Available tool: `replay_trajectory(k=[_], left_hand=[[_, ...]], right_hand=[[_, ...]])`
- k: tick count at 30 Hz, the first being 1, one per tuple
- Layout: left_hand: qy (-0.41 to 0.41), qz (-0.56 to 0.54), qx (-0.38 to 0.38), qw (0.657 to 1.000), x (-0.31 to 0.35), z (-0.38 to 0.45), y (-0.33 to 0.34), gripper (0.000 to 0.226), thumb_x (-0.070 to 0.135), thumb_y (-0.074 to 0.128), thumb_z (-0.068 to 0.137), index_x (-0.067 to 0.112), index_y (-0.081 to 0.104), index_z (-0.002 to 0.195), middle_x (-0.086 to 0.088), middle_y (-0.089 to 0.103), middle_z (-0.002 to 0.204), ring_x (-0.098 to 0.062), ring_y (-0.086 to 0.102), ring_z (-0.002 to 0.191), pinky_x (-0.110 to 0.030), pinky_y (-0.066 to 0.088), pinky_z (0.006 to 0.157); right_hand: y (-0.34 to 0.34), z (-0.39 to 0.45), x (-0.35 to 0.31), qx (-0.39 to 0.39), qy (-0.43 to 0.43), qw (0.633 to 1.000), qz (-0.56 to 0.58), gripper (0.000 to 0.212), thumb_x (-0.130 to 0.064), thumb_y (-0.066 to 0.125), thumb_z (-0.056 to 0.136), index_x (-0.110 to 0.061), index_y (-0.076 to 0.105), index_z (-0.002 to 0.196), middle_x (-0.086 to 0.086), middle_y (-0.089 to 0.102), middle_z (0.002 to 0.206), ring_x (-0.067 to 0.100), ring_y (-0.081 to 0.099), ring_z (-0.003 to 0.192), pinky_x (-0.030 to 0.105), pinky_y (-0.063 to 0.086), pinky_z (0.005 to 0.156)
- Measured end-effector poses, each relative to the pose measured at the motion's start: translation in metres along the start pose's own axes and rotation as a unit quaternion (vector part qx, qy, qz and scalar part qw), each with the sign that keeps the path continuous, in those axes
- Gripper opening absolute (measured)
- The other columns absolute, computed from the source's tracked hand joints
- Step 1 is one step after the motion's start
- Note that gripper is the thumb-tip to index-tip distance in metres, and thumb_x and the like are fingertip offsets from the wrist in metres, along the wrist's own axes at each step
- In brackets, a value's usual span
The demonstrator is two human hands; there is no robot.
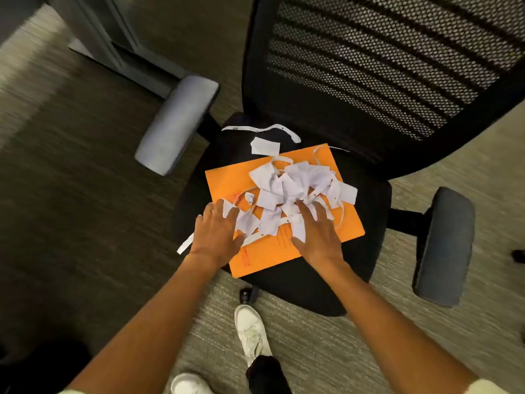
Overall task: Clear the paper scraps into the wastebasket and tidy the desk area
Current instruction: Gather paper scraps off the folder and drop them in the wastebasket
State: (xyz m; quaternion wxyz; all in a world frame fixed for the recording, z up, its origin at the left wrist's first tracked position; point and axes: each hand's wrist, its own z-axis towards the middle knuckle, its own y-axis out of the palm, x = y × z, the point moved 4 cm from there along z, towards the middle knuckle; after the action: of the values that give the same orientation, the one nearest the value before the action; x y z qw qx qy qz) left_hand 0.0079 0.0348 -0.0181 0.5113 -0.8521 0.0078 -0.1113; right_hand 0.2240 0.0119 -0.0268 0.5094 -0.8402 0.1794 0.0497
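Note:
A heap of white paper scraps (289, 189) lies on an orange envelope (224, 183), which rests on the black seat of an office chair (301, 291). My left hand (217, 233) lies flat with spread fingers on the near-left edge of the heap. My right hand (318, 233) lies flat on the near-right edge, with scraps under its fingers. A single scrap (265, 146) and a long strip (267, 128) lie on the seat behind the envelope. Another strip (184, 245) pokes out past my left wrist. No wastebasket is in view.
The chair has a mesh backrest (383, 58) and two grey armrests, the left armrest (176, 123) and the right armrest (444, 245). A desk leg and base (136, 61) stand at the upper left. My white shoes (251, 331) are on the carpet below the seat.

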Motion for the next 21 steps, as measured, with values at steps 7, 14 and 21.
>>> replay_trajectory(k=[7, 14, 21], left_hand=[[-0.042, -0.03, 0.032, 0.998, -0.001, 0.031, 0.021, 0.067, 0.054, 0.062, 0.085, 0.031, 0.034, 0.141, -0.011, 0.031, 0.145, -0.031, 0.042, 0.125, -0.043, 0.047, 0.095], [-0.02, -0.074, 0.035, 0.996, 0.009, 0.027, 0.028, 0.059, 0.004, 0.063, 0.088, 0.022, 0.038, 0.139, -0.014, 0.04, 0.131, -0.029, 0.047, 0.116, -0.037, 0.054, 0.087], [-0.014, -0.136, 0.088, 0.987, 0.005, 0.021, 0.006, 0.044, -0.005, 0.061, 0.085, 0.012, 0.051, 0.124, -0.013, 0.063, 0.106, -0.034, 0.062, 0.092, -0.046, 0.057, 0.069]], right_hand=[[0.017, 0.03, 0.005, 0.002, 0.002, 1.0, -0.004, 0.074, -0.031, 0.065, 0.089, -0.04, 0.02, 0.148, 0.004, 0.017, 0.154, 0.03, 0.045, 0.127, 0.041, 0.05, 0.092], [0.03, 0.037, -0.005, 0.025, -0.021, 0.998, 0.05, 0.04, -0.018, 0.063, 0.09, -0.027, 0.052, 0.127, 0.006, 0.04, 0.13, 0.026, 0.057, 0.109, 0.035, 0.052, 0.086], [0.019, 0.028, 0.003, 0.084, -0.006, 0.987, 0.141, 0.021, -0.012, 0.059, 0.092, -0.013, 0.07, 0.11, 0.011, 0.058, 0.115, 0.023, 0.06, 0.104, 0.013, 0.039, 0.083]])
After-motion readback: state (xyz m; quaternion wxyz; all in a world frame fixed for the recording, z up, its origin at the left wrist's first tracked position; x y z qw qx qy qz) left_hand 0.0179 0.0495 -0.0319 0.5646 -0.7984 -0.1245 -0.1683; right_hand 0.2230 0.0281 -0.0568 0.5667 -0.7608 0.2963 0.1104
